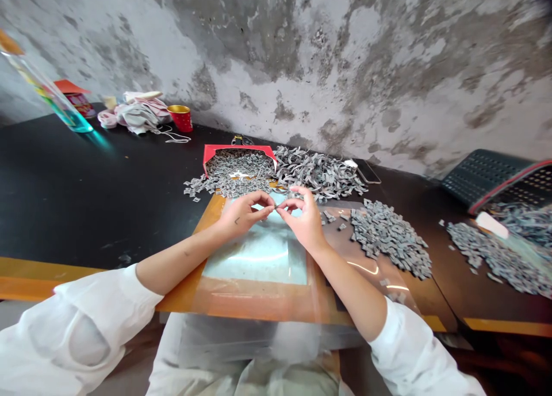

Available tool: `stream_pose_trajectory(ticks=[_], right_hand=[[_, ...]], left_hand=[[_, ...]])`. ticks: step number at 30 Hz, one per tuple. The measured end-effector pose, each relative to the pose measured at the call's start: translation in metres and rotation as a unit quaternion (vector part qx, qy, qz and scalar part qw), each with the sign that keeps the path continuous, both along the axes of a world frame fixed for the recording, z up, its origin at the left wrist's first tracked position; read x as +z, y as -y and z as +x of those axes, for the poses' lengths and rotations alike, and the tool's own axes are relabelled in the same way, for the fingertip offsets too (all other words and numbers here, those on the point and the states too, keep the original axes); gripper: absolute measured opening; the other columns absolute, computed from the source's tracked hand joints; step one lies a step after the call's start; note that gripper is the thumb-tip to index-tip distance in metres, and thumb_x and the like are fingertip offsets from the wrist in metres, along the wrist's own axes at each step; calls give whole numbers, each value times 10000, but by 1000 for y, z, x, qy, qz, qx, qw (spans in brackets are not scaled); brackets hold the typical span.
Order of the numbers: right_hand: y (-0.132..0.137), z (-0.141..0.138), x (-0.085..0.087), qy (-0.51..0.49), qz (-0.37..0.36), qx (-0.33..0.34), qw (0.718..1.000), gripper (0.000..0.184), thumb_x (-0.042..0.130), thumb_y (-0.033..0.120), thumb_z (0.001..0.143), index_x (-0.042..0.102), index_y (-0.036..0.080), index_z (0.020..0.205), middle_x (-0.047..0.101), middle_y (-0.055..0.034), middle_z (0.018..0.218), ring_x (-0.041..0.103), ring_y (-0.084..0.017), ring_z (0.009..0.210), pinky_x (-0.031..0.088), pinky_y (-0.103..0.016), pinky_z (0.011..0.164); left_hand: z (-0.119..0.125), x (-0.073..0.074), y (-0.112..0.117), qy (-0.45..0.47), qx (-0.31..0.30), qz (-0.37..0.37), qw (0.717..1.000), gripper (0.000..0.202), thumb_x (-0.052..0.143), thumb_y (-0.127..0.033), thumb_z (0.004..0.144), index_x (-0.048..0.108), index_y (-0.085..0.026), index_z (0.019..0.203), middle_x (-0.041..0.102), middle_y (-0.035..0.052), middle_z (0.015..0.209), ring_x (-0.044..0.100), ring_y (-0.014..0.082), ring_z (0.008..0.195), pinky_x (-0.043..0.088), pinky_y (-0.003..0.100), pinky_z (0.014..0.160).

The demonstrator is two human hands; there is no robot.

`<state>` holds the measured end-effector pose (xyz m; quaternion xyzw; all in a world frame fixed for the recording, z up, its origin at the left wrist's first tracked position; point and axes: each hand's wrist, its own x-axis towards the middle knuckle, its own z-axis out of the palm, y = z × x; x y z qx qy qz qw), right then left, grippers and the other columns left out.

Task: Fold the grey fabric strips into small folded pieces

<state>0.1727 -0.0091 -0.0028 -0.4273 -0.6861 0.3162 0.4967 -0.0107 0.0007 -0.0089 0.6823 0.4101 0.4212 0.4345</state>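
A red cup with a gold rim [180, 118] and a crumpled white-and-pink cloth [138, 114] are placed on a black tabletop [86, 177]; a clear bottle [52, 91] is tilted far left; a black perforated tray [487, 177] is propped right, before a stained grey plaster wall [302, 57].

Mottled grey and white on the plaster wall [302, 51] behind the red packet [219, 152]; speckled grey on the scraps [235, 175] inside it; white dots on the red cup [181, 119] left of it, gold at the rim.

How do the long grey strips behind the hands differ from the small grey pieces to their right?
The long strips are lengthy and tangled, while the small pieces are short and blocky. The strips lie farther back; the pieces sit closer to the right hand. Both are grey.
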Motion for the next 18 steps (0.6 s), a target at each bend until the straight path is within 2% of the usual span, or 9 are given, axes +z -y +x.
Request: stream_pose_trajectory(ticks=[3, 7, 10, 15, 18], right_hand=[[0, 1, 1, 5, -10, 7, 1000, 427, 677, 253, 762, 432, 259, 1112, 684, 23, 829, 587, -137, 663, 470, -322, 757], [-1, 1, 3, 16, -14, 22, 1000, 364, 663, 232, 750, 426, 257, 1025, 670, 34, 807, 533, -127, 639, 444, -296, 712], [-1, 1, 4, 36, 3, 17, 999, 341, 658, 211, 733, 421, 249, 976, 658, 37, 793, 489, -119, 614, 423, -278, 681], [2, -2, 7, 29, 24, 4, 999, 289, 643, 207, 735, 424, 242, 920, 642, 38, 792, 457, -106, 585, 414, -259, 639], [4, -4, 7, 9, 31, -2, 999, 261, 632, 219, 749, 430, 239, 914, 630, 32, 797, 482, -109, 602, 416, -255, 625]], left_hand=[[-1, 2, 2, -29, 10, 24, 999, 259, 624, -408, 833, 630, -172, 940, 645, 45, 932, 616, 145, 792, 524, 235, 640], [-3, 8, 4, -89, 5, 90, 992, 297, 618, -376, 841, 665, -220, 1090, 678, 41, 1026, 635, 140, 829, 511, 220, 667], [-5, 11, 6, -122, 11, 115, 986, 258, 601, -393, 849, 732, -237, 1008, 713, 33, 978, 645, 143, 803, 491, 201, 617], [-4, 13, 6, -117, 68, 76, 988, 275, 676, -449, 777, 763, -205, 872, 739, 29, 808, 647, 141, 687, 486, 207, 587], [-3, 13, 5, -99, 68, 44, 992, 307, 691, -472, 755, 758, -180, 825, 728, 33, 728, 637, 137, 632, 493, 215, 579]])
